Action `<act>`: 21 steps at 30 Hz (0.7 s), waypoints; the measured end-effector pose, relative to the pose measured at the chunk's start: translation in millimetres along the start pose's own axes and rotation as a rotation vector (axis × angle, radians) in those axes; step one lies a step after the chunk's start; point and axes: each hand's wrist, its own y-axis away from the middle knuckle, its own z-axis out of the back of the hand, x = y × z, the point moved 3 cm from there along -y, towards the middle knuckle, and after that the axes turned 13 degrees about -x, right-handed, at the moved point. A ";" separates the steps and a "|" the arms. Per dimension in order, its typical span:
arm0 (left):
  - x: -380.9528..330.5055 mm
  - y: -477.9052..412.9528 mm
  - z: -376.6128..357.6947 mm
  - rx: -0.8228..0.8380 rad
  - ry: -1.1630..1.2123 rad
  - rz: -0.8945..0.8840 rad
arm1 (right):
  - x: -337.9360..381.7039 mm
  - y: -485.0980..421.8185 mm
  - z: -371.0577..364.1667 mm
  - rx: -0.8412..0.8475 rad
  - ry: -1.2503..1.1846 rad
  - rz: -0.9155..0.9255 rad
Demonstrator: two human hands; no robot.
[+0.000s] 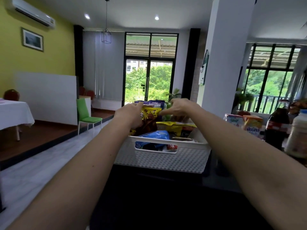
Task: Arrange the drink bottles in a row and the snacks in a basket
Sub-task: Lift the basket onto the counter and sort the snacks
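Observation:
A white plastic basket [167, 159] stands on a dark table, full of snack packets. My left hand [132, 112] grips the left side of an upright yellow and brown snack bag [150, 117] at the back of the basket. My right hand [178, 107] pinches the same bag's top right corner. A blue packet [157, 135] and another yellow packet [174, 127] lie in front of it, purple packets [155, 102] stand behind. To the right stand a dark cola bottle [276, 123], a white bottle [299, 135] and two drink cartons [252, 125].
The dark table [149, 196] runs toward me below the basket. On the left are grey floor, a green chair [87, 116] and a table with a white cloth [15, 112]. A white pillar [227, 63] rises behind the basket on the right.

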 end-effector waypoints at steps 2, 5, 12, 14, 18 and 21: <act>-0.5 1.3 1.0 -0.003 0.002 -0.009 | -6.0 1.0 13.3 -0.078 -0.029 -0.016; -0.6 1.8 0.4 -0.025 0.010 -0.011 | -16.7 -2.9 36.2 -0.173 -0.106 -0.066; -1.1 0.0 0.4 -0.027 0.016 0.022 | -20.9 -0.6 93.4 -0.396 -0.321 -0.034; -0.6 -0.4 1.4 -0.056 0.021 0.027 | -23.6 5.2 88.3 -0.360 -0.390 -0.008; -0.3 2.7 2.1 -0.040 0.027 0.035 | -38.4 14.6 55.3 -0.255 -0.506 -0.033; -0.9 4.6 0.2 -0.018 0.029 0.033 | -38.0 19.6 26.0 -0.072 -0.437 0.029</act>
